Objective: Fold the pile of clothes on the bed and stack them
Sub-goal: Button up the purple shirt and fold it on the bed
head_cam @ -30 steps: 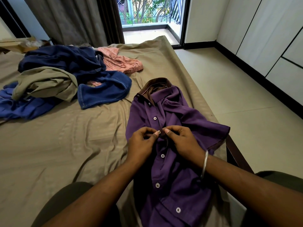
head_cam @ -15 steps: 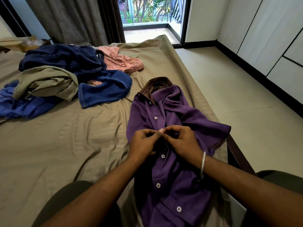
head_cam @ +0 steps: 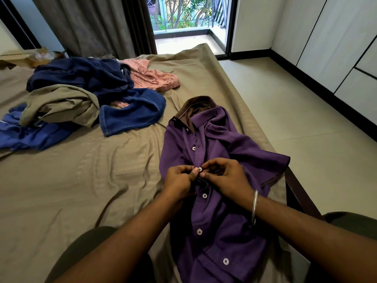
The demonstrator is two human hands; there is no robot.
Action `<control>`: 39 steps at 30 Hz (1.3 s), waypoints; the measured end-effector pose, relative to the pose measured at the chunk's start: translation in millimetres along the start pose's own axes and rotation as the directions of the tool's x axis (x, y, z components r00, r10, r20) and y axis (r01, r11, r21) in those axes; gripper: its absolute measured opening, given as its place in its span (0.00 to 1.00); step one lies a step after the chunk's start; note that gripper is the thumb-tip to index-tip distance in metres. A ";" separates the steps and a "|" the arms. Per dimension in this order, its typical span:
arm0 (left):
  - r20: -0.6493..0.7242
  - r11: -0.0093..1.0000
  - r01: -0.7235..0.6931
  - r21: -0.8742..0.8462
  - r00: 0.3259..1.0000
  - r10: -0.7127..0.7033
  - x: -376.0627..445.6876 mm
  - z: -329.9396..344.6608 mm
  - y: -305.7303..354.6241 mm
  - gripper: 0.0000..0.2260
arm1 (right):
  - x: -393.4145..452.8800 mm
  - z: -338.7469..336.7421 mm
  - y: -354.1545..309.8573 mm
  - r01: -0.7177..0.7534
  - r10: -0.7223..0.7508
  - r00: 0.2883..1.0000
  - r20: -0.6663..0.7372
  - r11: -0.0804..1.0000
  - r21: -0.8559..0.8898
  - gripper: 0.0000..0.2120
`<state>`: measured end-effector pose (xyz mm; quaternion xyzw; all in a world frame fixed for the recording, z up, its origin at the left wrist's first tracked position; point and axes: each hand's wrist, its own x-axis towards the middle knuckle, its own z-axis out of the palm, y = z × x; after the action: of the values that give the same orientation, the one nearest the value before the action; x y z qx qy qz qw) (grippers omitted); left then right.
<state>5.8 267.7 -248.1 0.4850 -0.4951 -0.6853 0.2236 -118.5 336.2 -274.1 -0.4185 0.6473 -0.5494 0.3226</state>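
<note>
Head view: I see my left hand (head_cam: pixel 179 183) and right hand (head_cam: pixel 226 176) pinching the limp purple shirt (head_cam: pixel 220 201)'s placket at a button (head_cam: pixel 200 169), unfolded pile (head_cam: pixel 81 99) at ten o'clock.

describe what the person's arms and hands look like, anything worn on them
Both forearms are bare, with no sleeves in view. The right hand has a thin silver metal bangle round its wrist. The left hand and its wrist carry nothing: no ring, watch or glove shows. The fingernails look short and unpainted.
</note>
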 end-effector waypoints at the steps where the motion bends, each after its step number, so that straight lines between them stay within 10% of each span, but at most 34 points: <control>1: -0.001 1.000 -0.014 0.009 1.000 0.014 0.6 0.2 -0.5 0.07 | -0.2 -0.4 0.1 -0.002 0.002 1.000 0.000 1.000 0.002 0.07; 12: 0.018 0.998 0.064 0.027 0.998 -0.065 -4.7 -0.7 5.6 0.07 | 1.0 -3.3 -1.1 -0.021 0.018 0.999 -0.044 0.997 -0.077 0.02; 21: 0.128 0.960 0.047 0.276 0.988 -0.085 -11.7 -6.3 8.1 0.07 | 0.9 -5.8 -12.4 -0.164 0.122 0.974 -0.193 0.962 -0.220 0.20; 30: 0.257 0.920 0.257 0.297 0.906 -0.336 -28.0 0.9 10.2 0.15 | 0.0 -8.8 -13.5 -0.309 0.332 0.943 -0.003 0.877 -0.368 0.19; 34: -0.012 0.937 -0.083 0.339 0.996 0.092 -16.1 -3.8 5.6 0.10 | -2.7 -10.4 -11.2 -0.310 0.330 0.944 0.003 0.889 -0.337 0.19; 39: -0.072 0.745 -0.308 0.591 0.900 0.429 -6.2 -6.4 2.7 0.03 | 0.4 -12.2 -19.8 -0.034 -0.059 0.986 -0.154 0.839 -0.543 0.10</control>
<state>13.6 268.5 -243.2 0.4884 -0.7364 -0.3955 0.2504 -125.7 340.3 -252.3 -0.4502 0.7981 -0.3779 0.1323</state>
